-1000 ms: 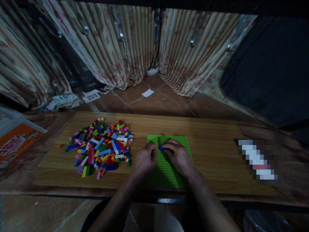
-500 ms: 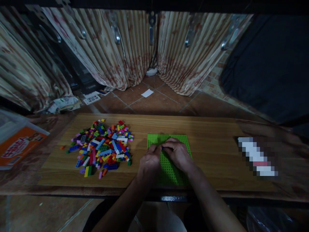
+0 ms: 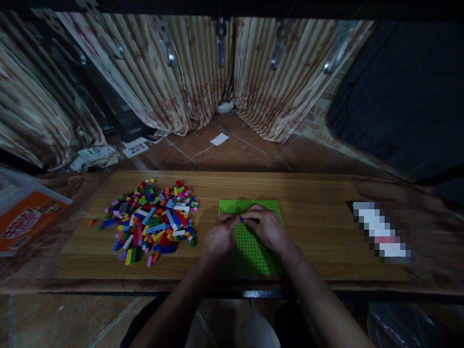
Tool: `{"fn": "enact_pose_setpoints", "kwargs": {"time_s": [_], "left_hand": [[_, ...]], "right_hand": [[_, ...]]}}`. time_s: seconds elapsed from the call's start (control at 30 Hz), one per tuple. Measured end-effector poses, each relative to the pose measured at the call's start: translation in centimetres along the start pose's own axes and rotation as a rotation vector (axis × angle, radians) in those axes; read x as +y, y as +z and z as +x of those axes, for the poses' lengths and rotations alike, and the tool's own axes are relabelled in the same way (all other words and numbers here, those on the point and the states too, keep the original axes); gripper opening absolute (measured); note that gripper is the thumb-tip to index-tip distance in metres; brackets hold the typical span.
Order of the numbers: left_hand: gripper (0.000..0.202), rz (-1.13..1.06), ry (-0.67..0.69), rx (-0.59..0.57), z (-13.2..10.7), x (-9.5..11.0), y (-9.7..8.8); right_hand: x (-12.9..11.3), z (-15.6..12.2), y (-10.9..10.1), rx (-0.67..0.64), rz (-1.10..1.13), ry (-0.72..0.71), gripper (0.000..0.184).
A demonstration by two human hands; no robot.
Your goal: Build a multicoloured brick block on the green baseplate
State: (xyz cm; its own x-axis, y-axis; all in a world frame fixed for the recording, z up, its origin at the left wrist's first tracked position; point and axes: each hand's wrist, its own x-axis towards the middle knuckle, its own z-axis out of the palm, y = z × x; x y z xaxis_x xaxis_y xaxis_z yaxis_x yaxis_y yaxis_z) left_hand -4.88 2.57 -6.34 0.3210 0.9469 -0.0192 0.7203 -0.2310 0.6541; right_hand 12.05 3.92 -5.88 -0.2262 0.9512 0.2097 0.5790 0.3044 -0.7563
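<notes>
A green studded baseplate (image 3: pixel 255 256) lies flat on the wooden board in front of me. Over its upper half my two hands meet at the fingertips. Between them shows a small blue toy brick (image 3: pixel 241 219), partly covered by fingers. My right hand (image 3: pixel 266 227) pinches it from the right with thumb and forefinger. From the left, the closed fingers of my left hand (image 3: pixel 219 238) press against the same brick. Whether the brick sits on the studs cannot be made out. To the left lies a loose heap of colourful toy bricks (image 3: pixel 155 227).
The wooden board (image 3: pixel 319 227) spans the low table. At its far left stands a plastic tub with an orange label (image 3: pixel 31 220). A blurred-out white item (image 3: pixel 380 232) lies at the right end. Striped curtains (image 3: pixel 195 77) hang beyond, with papers (image 3: pixel 136 147) on the tiled floor.
My hands remain together over the baseplate, with slight finger movement; more of the blue brick shows between them now. The whole view has shifted slightly.
</notes>
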Motion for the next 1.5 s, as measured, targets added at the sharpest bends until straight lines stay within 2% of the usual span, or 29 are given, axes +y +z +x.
{"fn": "enact_pose_setpoints", "kwargs": {"time_s": [0.1, 0.17, 0.3, 0.53, 0.67, 0.9, 1.07, 1.23, 1.5], "left_hand": [[0.033, -0.226, -0.013, 0.011, 0.5, -0.6, -0.7], [0.030, -0.297, -0.050, 0.014, 0.6, -0.8, -1.1], [0.028, -0.286, -0.096, 0.020, 0.5, -0.4, -1.5], [0.028, -0.272, -0.096, 0.025, 0.4, 0.1, -1.7], [0.031, -0.210, -0.042, 0.011, 0.3, -0.1, -1.5], [0.044, 0.092, 0.101, -0.015, -0.6, 0.1, 0.1], [0.045, 0.232, 0.079, -0.060, -0.4, 0.8, 0.2], [0.043, 0.268, 0.064, -0.089, -0.2, 1.0, 0.0], [0.048, 0.251, 0.055, -0.037, -0.4, 0.7, 0.9]], "right_hand": [[0.3, 0.0, -0.1, -0.021, 0.019, -0.001, 0.018], [0.4, -0.1, -0.2, -0.031, 0.016, -0.006, 0.019], [0.3, -0.2, -0.2, -0.042, 0.000, -0.008, 0.019], [0.2, -0.3, -0.3, -0.056, -0.062, -0.005, 0.016], [0.3, -0.4, -0.2, -0.044, -0.104, -0.019, 0.016], [0.3, -0.3, -0.1, -0.024, -0.079, 0.017, 0.016], [0.9, 0.1, -0.3, -0.058, -0.002, 0.096, 0.012], [1.2, 0.2, -0.1, -0.049, 0.023, 0.110, 0.012], [0.4, -0.2, 0.2, 0.000, 0.037, 0.123, 0.014]]}}
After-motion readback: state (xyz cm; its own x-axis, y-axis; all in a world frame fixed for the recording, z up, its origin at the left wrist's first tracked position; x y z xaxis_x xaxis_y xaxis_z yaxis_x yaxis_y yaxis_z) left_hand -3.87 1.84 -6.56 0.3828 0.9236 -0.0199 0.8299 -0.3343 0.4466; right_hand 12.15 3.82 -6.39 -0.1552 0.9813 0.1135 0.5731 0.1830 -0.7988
